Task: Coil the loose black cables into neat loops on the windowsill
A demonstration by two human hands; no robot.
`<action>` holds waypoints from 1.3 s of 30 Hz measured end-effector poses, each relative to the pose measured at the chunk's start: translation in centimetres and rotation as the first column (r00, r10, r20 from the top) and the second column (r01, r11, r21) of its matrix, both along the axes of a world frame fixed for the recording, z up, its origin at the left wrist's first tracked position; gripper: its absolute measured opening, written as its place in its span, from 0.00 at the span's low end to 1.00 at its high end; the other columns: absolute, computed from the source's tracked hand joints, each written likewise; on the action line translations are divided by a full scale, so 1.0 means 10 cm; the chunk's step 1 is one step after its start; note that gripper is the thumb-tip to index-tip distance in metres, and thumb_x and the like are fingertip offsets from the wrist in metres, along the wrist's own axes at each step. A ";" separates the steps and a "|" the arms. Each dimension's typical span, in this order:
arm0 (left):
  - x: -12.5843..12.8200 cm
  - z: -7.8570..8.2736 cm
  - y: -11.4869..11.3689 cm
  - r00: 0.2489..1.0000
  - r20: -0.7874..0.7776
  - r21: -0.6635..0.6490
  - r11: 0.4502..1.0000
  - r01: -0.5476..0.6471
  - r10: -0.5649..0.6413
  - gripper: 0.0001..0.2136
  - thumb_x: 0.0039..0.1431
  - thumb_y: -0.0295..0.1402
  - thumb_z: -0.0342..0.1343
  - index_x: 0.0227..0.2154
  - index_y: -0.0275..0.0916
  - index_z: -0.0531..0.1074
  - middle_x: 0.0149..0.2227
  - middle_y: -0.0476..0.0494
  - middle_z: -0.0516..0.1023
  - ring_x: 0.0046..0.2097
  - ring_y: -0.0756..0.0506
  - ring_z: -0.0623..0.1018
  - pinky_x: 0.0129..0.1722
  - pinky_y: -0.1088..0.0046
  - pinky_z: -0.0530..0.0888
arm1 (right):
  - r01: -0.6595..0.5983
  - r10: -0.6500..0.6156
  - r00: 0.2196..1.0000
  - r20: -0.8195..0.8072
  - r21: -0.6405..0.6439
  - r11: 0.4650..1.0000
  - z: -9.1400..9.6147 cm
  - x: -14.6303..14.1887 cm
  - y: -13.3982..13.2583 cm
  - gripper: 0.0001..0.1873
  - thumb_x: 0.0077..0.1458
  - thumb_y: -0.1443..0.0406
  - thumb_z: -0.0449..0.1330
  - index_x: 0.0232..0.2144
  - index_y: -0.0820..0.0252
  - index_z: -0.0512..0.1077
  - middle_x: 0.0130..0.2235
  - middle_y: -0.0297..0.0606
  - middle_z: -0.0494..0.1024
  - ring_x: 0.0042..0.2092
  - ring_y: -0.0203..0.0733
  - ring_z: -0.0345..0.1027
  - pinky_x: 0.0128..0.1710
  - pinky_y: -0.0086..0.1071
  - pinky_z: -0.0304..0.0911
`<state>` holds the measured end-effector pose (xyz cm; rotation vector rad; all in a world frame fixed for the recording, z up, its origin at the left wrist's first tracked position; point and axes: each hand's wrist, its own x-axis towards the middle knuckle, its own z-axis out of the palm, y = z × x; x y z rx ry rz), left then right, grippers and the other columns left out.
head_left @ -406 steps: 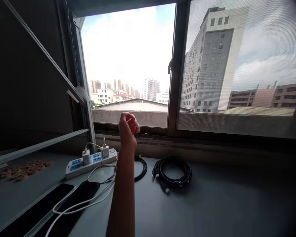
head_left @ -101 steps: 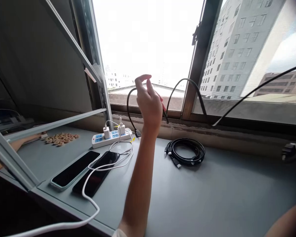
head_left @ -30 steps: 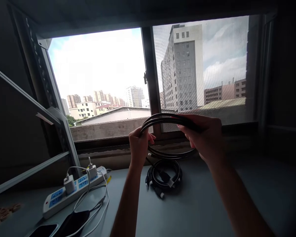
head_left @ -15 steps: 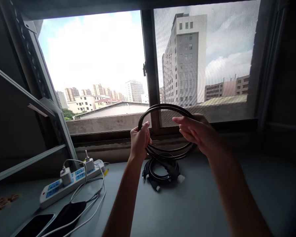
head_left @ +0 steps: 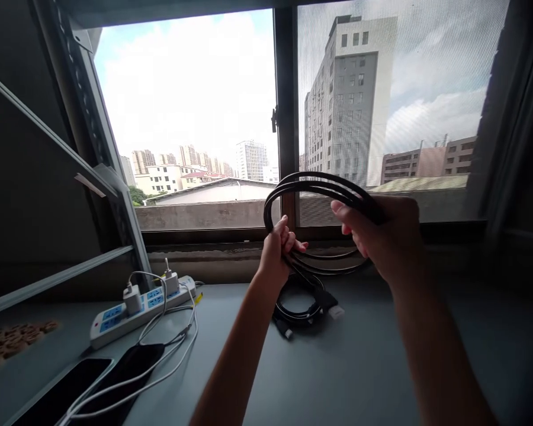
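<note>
A thick black cable (head_left: 313, 184) is wound in several loops and held up above the table. My left hand (head_left: 281, 248) is closed around the left side of the loops, with some fingers reaching inside the coil. On the right side, my right hand (head_left: 379, 228) grips the loops between thumb and fingers. A black connector with a pale end (head_left: 331, 302) hangs or lies below the loops; I cannot tell which. Beneath lies a second coil of thinner black cable (head_left: 295, 313) with a small plug (head_left: 285, 331) at its front, partly hidden by my left forearm.
A white power strip (head_left: 144, 310) with two chargers stands at the left. White cables (head_left: 177, 367) run past a black pouch-like item (head_left: 124, 378) and a phone (head_left: 66, 393). Metal shelf posts (head_left: 115, 160) rise at the left, and a window (head_left: 288, 118) is behind.
My right hand has gone from spread fingers beside the loops to a grip on them. The loops stand slightly higher and look more bunched at the right. The view has turned a little left.
</note>
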<state>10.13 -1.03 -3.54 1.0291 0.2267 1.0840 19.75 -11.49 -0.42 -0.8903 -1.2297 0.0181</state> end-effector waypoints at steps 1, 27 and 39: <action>-0.03 0.02 0.00 1.000 0.015 -0.012 1.000 0.015 -0.015 0.22 0.57 0.34 0.52 0.12 0.38 0.49 0.11 0.57 0.47 0.13 0.57 0.56 0.20 0.81 0.64 | 0.009 -0.008 1.000 0.018 -0.037 0.999 0.00 0.02 0.01 0.17 0.47 0.61 0.63 0.13 0.60 0.64 0.12 0.27 0.59 0.11 0.27 0.48 0.09 0.23 0.43; 0.15 -0.25 -0.06 0.639 -0.591 0.083 0.750 0.656 -0.492 0.23 0.58 0.43 0.41 0.24 0.31 0.73 0.28 0.36 0.75 0.37 0.42 0.75 0.45 0.71 0.67 | -0.317 0.344 0.934 -0.097 0.222 0.922 -0.02 -0.05 -0.12 0.26 0.49 0.69 0.60 0.09 0.60 0.51 0.09 0.25 0.49 0.11 0.26 0.40 0.13 0.27 0.34; -0.27 0.14 0.00 0.997 -0.071 0.287 0.958 0.011 0.010 0.13 0.61 0.38 0.51 0.25 0.35 0.64 0.18 0.51 0.65 0.31 0.45 0.77 0.34 0.75 0.71 | -0.590 0.543 0.702 -0.461 0.049 0.806 0.06 0.07 0.15 0.20 0.41 0.63 0.64 0.13 0.59 0.54 0.08 0.22 0.48 0.11 0.25 0.38 0.09 0.20 0.43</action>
